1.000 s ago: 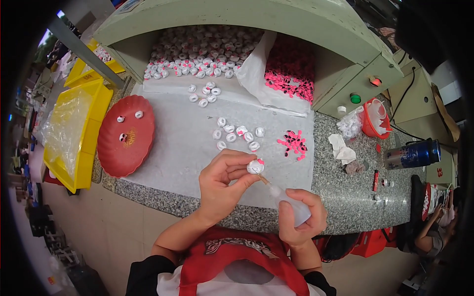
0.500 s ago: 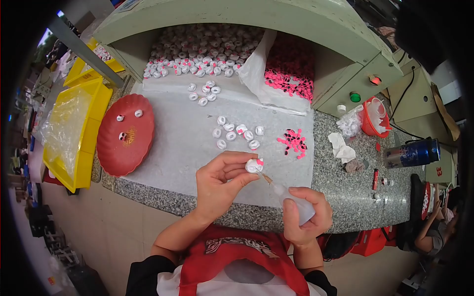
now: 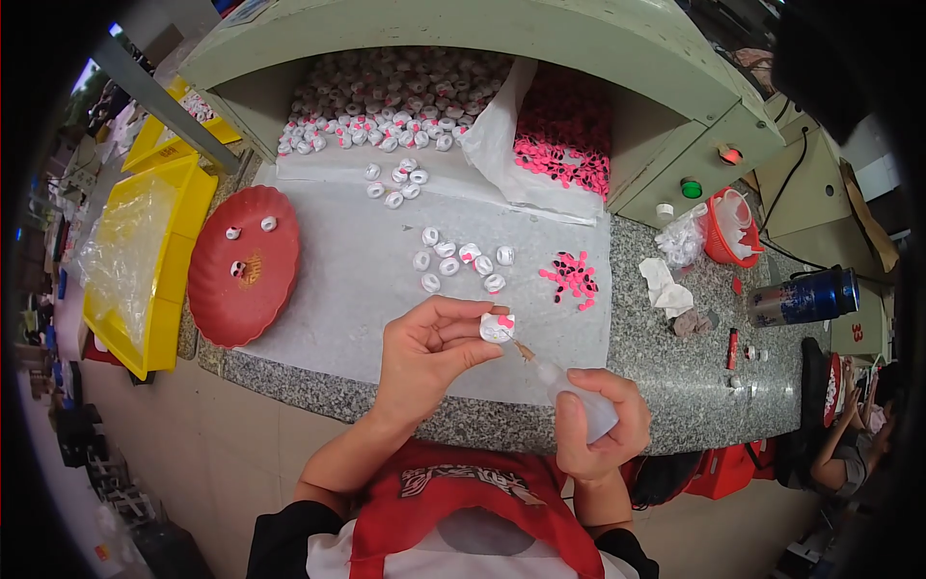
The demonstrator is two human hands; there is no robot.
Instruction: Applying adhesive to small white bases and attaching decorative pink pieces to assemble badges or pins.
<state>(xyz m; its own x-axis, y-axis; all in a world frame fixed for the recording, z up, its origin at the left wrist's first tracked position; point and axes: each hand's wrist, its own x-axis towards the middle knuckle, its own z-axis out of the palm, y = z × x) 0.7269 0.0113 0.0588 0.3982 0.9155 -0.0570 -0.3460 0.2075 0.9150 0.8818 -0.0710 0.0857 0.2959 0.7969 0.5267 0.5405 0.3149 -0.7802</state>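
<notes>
Between the thumb and fingers of my left hand point(image 3: 429, 352) is a small white figurine head point(image 3: 498, 327) with a pink patch on it. My right hand point(image 3: 606, 425) is wrapped round a translucent squeeze bottle point(image 3: 586, 403). The thin needle tip point(image 3: 524, 351) of the bottle points at the head, very close to its lower right side; whether it touches I cannot tell. Several white heads point(image 3: 448, 249) lie on the white paper beyond my hands. To their right is a small heap of pink and black pieces point(image 3: 571, 277).
A red scalloped plate point(image 3: 207, 299) with a few heads sits at the left, beside yellow trays point(image 3: 174, 280). A green-grey cabinet point(image 3: 463, 29) overhangs piled heads point(image 3: 386, 106) and pink pieces point(image 3: 569, 159). At right are a red basket point(image 3: 719, 241) and a blue metal bottle point(image 3: 805, 297).
The needle tip has drawn slightly right, away from the head. In my left fingers the head has turned a little, its pink patch showing differently. The rest looks the same.
</notes>
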